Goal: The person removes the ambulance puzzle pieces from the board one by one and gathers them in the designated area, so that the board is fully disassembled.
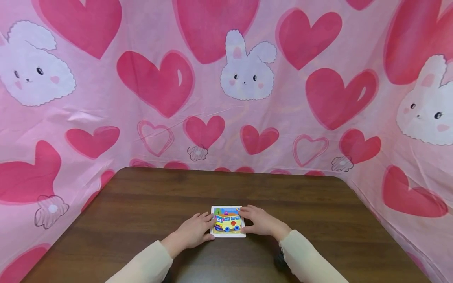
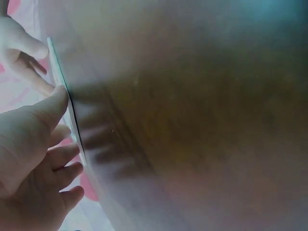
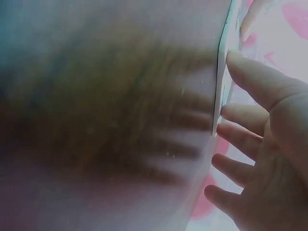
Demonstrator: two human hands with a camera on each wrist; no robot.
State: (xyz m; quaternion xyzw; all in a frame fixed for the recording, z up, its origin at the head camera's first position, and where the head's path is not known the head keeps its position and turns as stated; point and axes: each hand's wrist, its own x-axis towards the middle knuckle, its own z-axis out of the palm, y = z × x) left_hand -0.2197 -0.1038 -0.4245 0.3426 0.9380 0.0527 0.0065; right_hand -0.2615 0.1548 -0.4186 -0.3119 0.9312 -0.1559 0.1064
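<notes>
A small square picture puzzle [image 1: 227, 221] with a white frame lies flat on the brown table. It shows a yellow ambulance with a red cross and blue wheels. At its left side is my left hand [image 1: 194, 230], fingers loosely extended, with thumb and fingertips at the frame's edge. My right hand [image 1: 263, 223] rests at the opposite side in much the same way, its fingertips overlapping the right border. In the left wrist view the frame [image 2: 72, 115] appears edge-on beside the thumb. The right wrist view also has the frame [image 3: 222, 72] edge-on, beside the thumb and fingers.
The dark wood-grain table [image 1: 159, 192] spreads around the puzzle on all sides. Behind it and along both sides hangs a pink cloth [image 1: 247, 114] printed with hearts and white rabbits. A dark object [image 1: 279, 259] shows beside the right sleeve.
</notes>
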